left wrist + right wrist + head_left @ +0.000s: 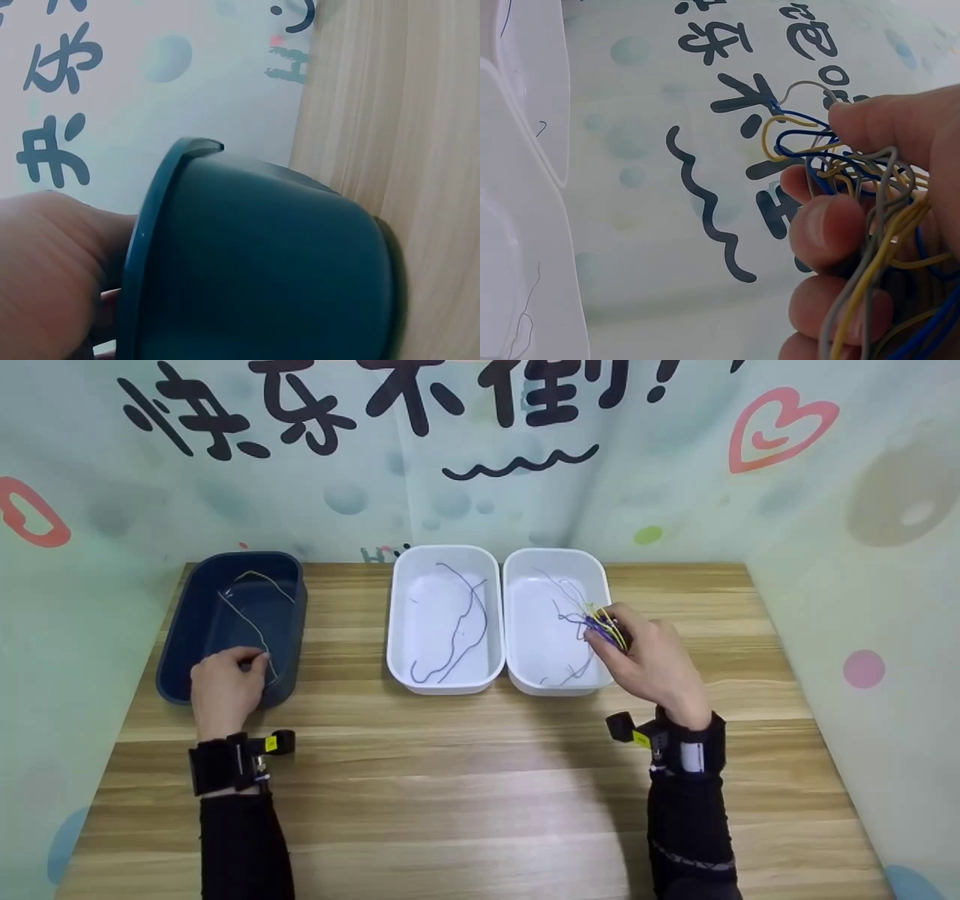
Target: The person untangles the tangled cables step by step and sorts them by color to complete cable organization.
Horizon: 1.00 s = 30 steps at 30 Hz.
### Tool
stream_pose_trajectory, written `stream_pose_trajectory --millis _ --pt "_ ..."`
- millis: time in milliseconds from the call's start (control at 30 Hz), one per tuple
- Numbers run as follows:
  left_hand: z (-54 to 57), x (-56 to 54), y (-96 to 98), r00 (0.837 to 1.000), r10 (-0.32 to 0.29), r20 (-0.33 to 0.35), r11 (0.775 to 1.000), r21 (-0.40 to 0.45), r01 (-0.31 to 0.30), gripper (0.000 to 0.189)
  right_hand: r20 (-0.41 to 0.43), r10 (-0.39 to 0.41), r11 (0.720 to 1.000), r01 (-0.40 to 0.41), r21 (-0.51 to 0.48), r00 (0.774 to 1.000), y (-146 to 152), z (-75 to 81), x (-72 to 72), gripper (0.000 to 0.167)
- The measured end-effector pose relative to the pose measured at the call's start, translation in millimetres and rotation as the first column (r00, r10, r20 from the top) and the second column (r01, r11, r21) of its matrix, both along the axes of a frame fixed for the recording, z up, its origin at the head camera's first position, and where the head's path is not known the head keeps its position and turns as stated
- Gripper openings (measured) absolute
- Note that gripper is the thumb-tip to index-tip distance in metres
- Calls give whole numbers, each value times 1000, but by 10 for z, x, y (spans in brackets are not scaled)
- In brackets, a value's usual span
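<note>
My left hand (225, 686) reaches over the near end of a dark blue bin (187, 637). Its thumb and forefinger pinch a thin yellow wire (245, 617) inside; the bin's wall hides these fingertips in the left wrist view. Another yellow wire (270, 583) lies farther back in that bin. At the right, my right hand (660, 660) grips a tangled bundle of yellow, blue and grey wires (877, 172) by the right white bin (531, 641). Some wire ends stick out past the fingertips over this bin, where thin grey wires (553, 579) lie.
Beside it stands the middle white bin (416, 622), holding long blue wires (454, 637). All the bins rest along the back of a wooden table (450, 780). A printed backdrop (300, 502) rises behind, and pale side panels (862, 607) flank the table.
</note>
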State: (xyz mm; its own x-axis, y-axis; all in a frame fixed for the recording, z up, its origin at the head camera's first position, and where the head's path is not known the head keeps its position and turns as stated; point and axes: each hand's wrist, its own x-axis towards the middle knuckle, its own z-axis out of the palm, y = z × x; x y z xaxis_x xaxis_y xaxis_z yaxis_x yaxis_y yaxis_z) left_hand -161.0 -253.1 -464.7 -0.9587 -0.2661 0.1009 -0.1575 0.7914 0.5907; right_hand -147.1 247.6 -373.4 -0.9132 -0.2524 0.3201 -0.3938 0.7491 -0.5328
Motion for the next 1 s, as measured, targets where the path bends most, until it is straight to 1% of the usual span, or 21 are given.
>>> stream_pose_trajectory --millis 100,267,367,433,467,567,633,733,833,867,933,1000 --pt "15 -1 26 1000 13 -16 1000 7 -13 33 11 -6 1000 6 -6 1000 3 2 3 24" --pt "88 11 121 995 40 -89 999 31 -37 33 9 -12 1000 12 -29 1000 5 0 11 23" --pt "151 27 222 983 46 -177 998 53 -37 32 -8 -16 999 15 -49 1000 3 -6 15 21" --pt "192 36 313 967 35 -254 998 66 -19 30 -18 -21 998 20 -64 1000 -1 -10 14 21" --pt "210 37 365 955 26 -296 997 71 -5 29 -26 -25 997 23 -73 999 -5 -9 16 20" --pt "264 41 536 911 -12 -412 996 80 49 26 -59 -25 995 19 -103 998 -22 -5 16 19" --pt "303 54 662 878 -40 -478 992 86 92 25 -85 -24 992 13 -129 996 -39 1 16 18" --pt "373 96 865 819 -85 -567 982 90 164 22 -130 -21 985 -2 -172 991 -67 0 14 18" --pt "439 146 1074 755 -139 -640 965 83 247 18 -176 -11 977 -27 -213 984 -89 0 17 17" --pt "459 163 1144 738 -154 -657 958 83 274 17 -189 -2 973 -42 -226 982 -94 0 18 16" --pt "498 201 1282 708 -184 -682 940 88 329 16 -211 20 965 -74 -253 977 -105 5 20 14" --pt "537 244 1415 682 -214 -699 915 102 391 16 -224 45 954 -109 -281 974 -121 8 20 11"
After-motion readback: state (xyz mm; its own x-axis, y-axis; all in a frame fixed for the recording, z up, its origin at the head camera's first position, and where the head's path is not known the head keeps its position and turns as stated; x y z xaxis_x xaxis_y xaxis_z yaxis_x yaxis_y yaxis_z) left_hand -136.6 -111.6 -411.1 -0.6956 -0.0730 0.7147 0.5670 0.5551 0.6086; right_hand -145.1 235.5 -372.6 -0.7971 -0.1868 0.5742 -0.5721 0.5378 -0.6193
